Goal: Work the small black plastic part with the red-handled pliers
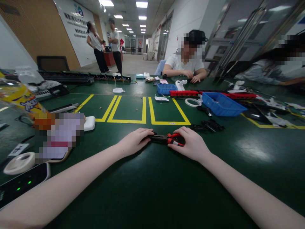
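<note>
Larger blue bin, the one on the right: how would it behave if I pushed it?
The larger blue bin looks like thin, rigid plastic, so probably stiff and light. Low and broad, it should slide rather than tip.

The left hand point(134, 141) hides the tip of the pliers point(168, 139); the phone screen point(64, 135) is blurred.

The green table point(152, 190) is marked with yellow tape point(126, 121). At twelve o'clock, a grey floor point(135, 58) is lit by ceiling lights point(142, 18). At ten o'clock, a black chair point(52, 63) is seen.
</note>
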`<state>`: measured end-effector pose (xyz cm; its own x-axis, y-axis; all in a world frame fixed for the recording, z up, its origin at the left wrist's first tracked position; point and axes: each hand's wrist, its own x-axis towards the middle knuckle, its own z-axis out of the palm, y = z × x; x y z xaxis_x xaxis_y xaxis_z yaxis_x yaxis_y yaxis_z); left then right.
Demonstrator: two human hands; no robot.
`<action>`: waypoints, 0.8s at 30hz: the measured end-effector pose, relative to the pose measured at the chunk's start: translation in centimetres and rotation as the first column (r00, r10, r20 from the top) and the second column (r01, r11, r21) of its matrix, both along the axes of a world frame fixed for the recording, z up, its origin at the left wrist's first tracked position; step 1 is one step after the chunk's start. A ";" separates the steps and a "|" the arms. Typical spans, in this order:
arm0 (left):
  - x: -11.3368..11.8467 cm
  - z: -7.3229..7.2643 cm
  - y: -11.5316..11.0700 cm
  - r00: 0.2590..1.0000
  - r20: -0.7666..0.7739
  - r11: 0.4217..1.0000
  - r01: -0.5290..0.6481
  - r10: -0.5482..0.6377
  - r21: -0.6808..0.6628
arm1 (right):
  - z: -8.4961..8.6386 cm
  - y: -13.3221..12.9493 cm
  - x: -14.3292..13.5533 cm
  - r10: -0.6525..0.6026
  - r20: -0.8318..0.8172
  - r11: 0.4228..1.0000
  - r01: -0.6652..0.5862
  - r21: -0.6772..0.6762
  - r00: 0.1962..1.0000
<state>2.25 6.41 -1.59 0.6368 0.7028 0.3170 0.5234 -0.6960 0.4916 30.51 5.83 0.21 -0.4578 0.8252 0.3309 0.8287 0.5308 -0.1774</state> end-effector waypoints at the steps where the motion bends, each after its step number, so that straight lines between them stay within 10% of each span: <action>1: 0.0 -0.1 0.1 1.000 0.007 1.000 0.002 -0.002 -0.003 | 0.0 0.0 0.0 -0.002 -0.009 1.000 0.002 -0.005 1.000; 24: -0.1 -0.3 0.6 0.997 0.072 0.997 0.047 -0.042 -0.059 | 0.1 -0.5 -0.2 0.003 -0.021 0.996 -0.004 -0.090 1.000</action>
<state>2.11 6.96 -1.88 0.6455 0.6935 0.3201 0.4553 -0.6858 0.5678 30.29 5.32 0.34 -0.4546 0.8503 0.2651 0.8225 0.5150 -0.2413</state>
